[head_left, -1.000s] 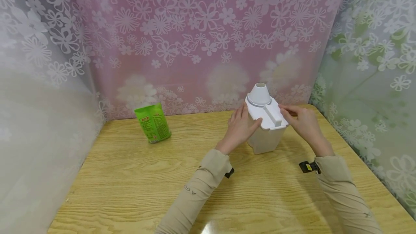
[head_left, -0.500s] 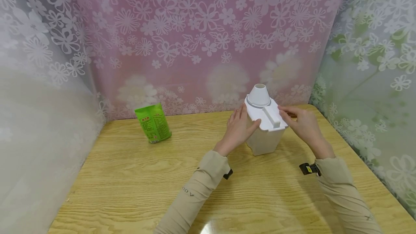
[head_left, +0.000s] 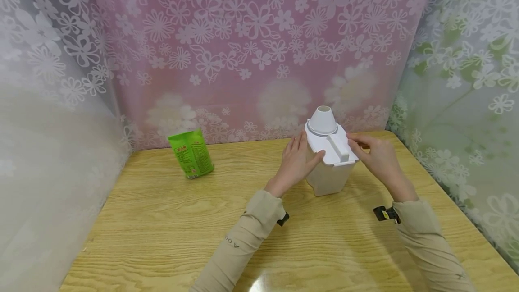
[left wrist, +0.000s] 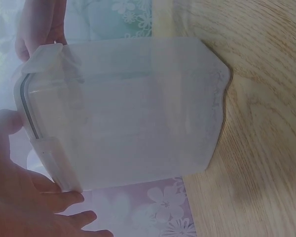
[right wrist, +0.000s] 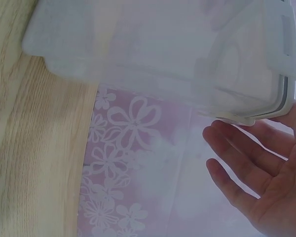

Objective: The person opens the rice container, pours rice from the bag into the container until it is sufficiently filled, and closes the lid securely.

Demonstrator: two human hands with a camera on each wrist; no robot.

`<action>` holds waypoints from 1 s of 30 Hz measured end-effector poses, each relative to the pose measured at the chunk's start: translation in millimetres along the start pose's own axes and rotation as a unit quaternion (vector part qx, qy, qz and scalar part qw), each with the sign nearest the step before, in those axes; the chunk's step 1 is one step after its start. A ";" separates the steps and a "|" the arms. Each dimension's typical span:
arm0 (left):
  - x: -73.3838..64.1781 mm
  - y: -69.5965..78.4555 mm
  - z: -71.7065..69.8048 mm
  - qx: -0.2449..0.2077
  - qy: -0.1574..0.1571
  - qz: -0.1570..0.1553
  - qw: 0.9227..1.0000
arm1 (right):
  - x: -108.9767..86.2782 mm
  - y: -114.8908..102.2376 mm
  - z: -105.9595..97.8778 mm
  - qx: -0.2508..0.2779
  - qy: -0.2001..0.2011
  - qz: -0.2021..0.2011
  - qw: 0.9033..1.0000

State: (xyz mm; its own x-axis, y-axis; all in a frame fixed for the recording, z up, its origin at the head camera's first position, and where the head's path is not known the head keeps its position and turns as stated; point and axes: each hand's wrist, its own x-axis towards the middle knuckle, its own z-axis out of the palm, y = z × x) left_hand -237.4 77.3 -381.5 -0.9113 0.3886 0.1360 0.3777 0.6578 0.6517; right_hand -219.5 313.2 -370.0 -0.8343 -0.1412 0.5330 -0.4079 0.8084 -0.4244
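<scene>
A tall translucent plastic storage container [head_left: 330, 179] stands on the table at the right of the head view. Its white lid [head_left: 320, 143] carries a cone-shaped piece [head_left: 323, 121] and a raised bar [head_left: 338, 148]. My left hand [head_left: 295, 161] grips the container's left upper edge, thumb on the lid and fingers along the side by a latch [left wrist: 56, 163]. At the opposite edge, my right hand [head_left: 377, 157] holds the lid's rim between thumb and fingers. The right wrist view shows fingertips [right wrist: 222, 129] under a side latch, with other fingers spread loosely.
A green printed packet [head_left: 191, 154] stands at the left back of the wooden table [head_left: 170, 229]. Floral curtains [head_left: 243, 57] hang behind the table and on both sides, close to the container's far side.
The container has shifted slightly toward me and a little left, with both hands on it. The green packet has stayed where it was.
</scene>
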 end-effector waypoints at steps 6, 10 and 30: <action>-1.4 -0.3 -1.3 0.010 -0.003 0.002 1.000 | -2.2 -3.0 1.3 0.000 0.003 0.005 1.000; -3.2 -0.1 -3.3 0.015 -0.006 0.002 1.000 | -3.1 -4.0 1.3 -0.004 0.000 0.007 1.000; -8.9 -8.3 -10.4 0.004 -0.018 0.004 1.000 | -4.6 -10.2 6.4 -0.003 0.005 -0.013 1.000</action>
State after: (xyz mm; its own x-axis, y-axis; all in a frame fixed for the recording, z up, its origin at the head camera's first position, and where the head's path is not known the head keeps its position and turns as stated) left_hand -234.1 61.7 -380.4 -0.9016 0.4171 0.1150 0.3872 0.6590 0.6448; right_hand -213.9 301.9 -372.8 -0.8195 -0.1561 0.5514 -0.4268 0.8082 -0.4057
